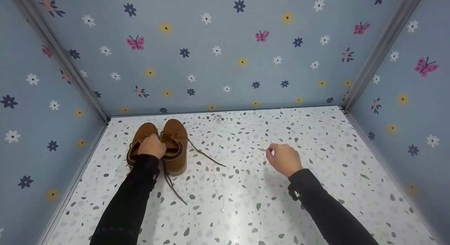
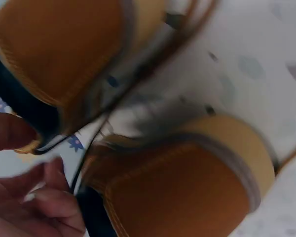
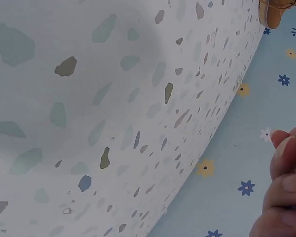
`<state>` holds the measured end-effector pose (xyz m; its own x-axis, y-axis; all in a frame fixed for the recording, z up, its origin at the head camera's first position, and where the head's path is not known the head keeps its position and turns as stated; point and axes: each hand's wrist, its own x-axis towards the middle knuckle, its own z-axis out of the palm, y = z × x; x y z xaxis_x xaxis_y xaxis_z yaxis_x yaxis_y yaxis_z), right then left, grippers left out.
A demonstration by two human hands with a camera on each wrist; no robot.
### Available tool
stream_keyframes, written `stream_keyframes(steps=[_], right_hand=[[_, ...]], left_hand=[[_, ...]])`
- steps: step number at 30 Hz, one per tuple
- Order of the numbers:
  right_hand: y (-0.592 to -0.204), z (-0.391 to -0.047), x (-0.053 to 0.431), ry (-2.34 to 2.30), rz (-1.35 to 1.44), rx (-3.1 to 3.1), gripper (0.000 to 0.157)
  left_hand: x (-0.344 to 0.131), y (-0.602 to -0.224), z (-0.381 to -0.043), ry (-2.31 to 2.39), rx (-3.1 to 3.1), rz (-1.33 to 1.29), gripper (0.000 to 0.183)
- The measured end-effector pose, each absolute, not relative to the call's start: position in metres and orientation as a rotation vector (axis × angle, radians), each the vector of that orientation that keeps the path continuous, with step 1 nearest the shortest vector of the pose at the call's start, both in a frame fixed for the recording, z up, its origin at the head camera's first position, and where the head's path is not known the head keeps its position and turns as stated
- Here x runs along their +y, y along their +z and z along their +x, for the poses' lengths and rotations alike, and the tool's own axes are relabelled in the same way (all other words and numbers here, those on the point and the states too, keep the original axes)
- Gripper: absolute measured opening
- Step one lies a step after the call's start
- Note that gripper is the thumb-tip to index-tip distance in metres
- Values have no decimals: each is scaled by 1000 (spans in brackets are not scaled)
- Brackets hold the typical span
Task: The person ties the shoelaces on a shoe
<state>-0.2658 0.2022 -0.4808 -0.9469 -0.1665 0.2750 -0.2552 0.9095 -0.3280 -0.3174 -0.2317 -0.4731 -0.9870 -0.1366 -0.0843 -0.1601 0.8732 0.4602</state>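
Observation:
A pair of brown lace-up shoes stands side by side at the left of the floor, toes to the back wall. My left hand (image 1: 152, 146) is over the opening of the left shoe (image 1: 145, 129), beside the right shoe (image 1: 177, 130). In the left wrist view, the thumb (image 2: 12, 132) is at the dark-lined collar, with a gap to the bent fingers (image 2: 47, 197). Thin brown laces (image 2: 123, 94) cross close by the fingertips, blurred. My right hand (image 1: 284, 159) hovers above the floor to the right, loosely curled, holding nothing.
The white speckled floor (image 1: 242, 188) is bounded by blue panels (image 1: 225, 69) with flowers and butterflies at the back and both sides. Grey posts (image 1: 365, 69) mark the corners. One loose lace (image 1: 207, 155) trails right from the right shoe; other lace ends (image 1: 175, 192) lie toward the front.

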Motion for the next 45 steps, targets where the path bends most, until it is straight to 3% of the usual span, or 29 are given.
stream_keyframes(steps=[4,12,19,26,31,41,45], right_hand=[[-486,-263,199,542,324,-2831,14],[-496,-258,194,632,337,-2862,15],[-496,-256,184,721,337,-2885,15],[-484,-254,170,839,396,-2842,14],[-468,-251,158,1064,471,-2769,18],[-413,-253,144,1386,594,-2489,44],[-404,-254,152,1494,658,-2479,40]], left_hand=[[-238,-480,-318,724,2980,-233,26],[-242,-494,-320,797,2868,-250,35],[-231,-495,-313,960,2889,-151,33],[-197,-472,-303,1185,2900,-149,44],[-159,-444,-290,1330,2908,-69,36],[-93,-392,-244,1586,2801,181,20],[-73,-389,-226,1637,2762,267,18]])
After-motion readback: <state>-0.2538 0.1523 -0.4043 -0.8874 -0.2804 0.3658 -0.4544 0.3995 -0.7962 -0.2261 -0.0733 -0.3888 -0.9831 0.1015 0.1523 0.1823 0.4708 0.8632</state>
